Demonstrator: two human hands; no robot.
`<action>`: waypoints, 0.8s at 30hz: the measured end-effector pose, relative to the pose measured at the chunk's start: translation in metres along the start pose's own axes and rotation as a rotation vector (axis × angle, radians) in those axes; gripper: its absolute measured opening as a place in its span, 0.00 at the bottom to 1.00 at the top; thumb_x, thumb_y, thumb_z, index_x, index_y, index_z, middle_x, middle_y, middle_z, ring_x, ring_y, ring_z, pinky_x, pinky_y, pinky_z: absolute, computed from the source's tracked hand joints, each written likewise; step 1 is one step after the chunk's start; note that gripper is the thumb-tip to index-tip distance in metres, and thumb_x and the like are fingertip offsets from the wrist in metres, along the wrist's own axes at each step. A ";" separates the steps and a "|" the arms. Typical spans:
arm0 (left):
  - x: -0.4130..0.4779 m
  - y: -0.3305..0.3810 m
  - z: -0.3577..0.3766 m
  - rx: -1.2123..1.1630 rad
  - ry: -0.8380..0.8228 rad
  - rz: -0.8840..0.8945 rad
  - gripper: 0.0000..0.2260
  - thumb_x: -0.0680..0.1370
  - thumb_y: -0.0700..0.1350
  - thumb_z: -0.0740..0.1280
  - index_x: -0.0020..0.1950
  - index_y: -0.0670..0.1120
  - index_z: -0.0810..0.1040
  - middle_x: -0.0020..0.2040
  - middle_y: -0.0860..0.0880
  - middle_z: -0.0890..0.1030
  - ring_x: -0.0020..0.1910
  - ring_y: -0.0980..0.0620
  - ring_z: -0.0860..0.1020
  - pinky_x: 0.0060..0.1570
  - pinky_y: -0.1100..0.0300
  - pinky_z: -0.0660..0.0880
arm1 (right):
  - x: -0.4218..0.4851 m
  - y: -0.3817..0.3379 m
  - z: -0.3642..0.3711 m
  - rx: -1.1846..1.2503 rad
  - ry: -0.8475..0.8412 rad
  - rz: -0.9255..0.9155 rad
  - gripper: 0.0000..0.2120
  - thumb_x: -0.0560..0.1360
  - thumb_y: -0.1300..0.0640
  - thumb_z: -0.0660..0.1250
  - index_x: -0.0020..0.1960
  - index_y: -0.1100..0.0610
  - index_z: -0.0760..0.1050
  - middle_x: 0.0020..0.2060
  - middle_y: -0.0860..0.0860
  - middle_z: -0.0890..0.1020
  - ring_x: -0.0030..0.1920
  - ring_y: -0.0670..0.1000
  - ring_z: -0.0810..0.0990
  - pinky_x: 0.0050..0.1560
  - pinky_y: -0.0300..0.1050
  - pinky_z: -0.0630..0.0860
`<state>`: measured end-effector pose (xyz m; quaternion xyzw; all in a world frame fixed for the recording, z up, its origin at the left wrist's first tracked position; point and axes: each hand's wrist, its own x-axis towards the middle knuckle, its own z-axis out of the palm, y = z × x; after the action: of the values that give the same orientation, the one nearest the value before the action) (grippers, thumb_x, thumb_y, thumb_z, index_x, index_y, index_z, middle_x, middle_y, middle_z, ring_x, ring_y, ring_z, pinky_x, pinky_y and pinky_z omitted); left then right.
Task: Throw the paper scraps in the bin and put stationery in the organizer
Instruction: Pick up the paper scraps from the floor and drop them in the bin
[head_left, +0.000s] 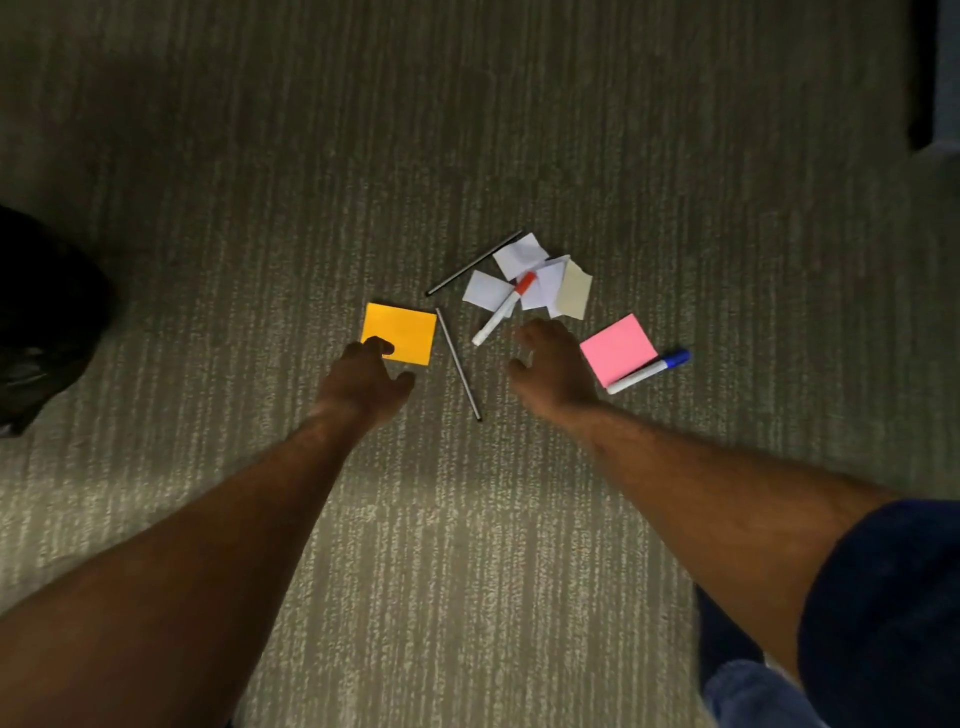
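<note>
With my left hand (371, 376) spread empty over the orange sticky pad (399, 332) at 9 o'clock and my right hand (550, 364) open near the paper scraps (524, 278) at 12, I risk scooping the red-capped marker (501, 312) lying across them into the bin.

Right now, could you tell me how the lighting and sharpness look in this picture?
Head view: dim and unevenly lit, the carpet brightest between the forearms and dark toward the top left; slight blur softens the left hand, right hand and paper scraps; wide-angle stretch enlarges the near forearms.
</note>
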<state>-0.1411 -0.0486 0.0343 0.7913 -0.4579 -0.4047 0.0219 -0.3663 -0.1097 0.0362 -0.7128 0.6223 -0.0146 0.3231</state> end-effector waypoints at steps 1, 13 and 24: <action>0.013 0.032 0.026 -0.001 -0.015 0.018 0.24 0.75 0.54 0.68 0.69 0.47 0.70 0.67 0.41 0.73 0.62 0.41 0.75 0.61 0.52 0.72 | 0.007 0.042 -0.013 -0.016 0.023 0.054 0.17 0.70 0.56 0.68 0.56 0.62 0.75 0.54 0.60 0.78 0.57 0.61 0.76 0.56 0.51 0.73; 0.036 0.084 0.052 -0.106 0.033 0.055 0.20 0.75 0.50 0.70 0.65 0.45 0.74 0.63 0.43 0.78 0.62 0.44 0.75 0.58 0.55 0.71 | 0.039 0.085 -0.029 0.045 0.078 0.189 0.17 0.70 0.56 0.71 0.56 0.62 0.75 0.54 0.59 0.79 0.57 0.59 0.77 0.57 0.52 0.73; 0.087 0.116 0.069 -0.263 0.079 0.174 0.19 0.73 0.48 0.73 0.61 0.44 0.75 0.56 0.43 0.80 0.53 0.45 0.80 0.55 0.53 0.76 | 0.120 0.099 -0.029 0.092 0.053 0.144 0.30 0.64 0.52 0.78 0.63 0.58 0.72 0.60 0.57 0.76 0.58 0.58 0.77 0.58 0.54 0.76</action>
<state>-0.2470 -0.1573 -0.0192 0.7544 -0.4665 -0.4262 0.1781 -0.4386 -0.2318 -0.0339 -0.6501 0.6788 -0.0389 0.3391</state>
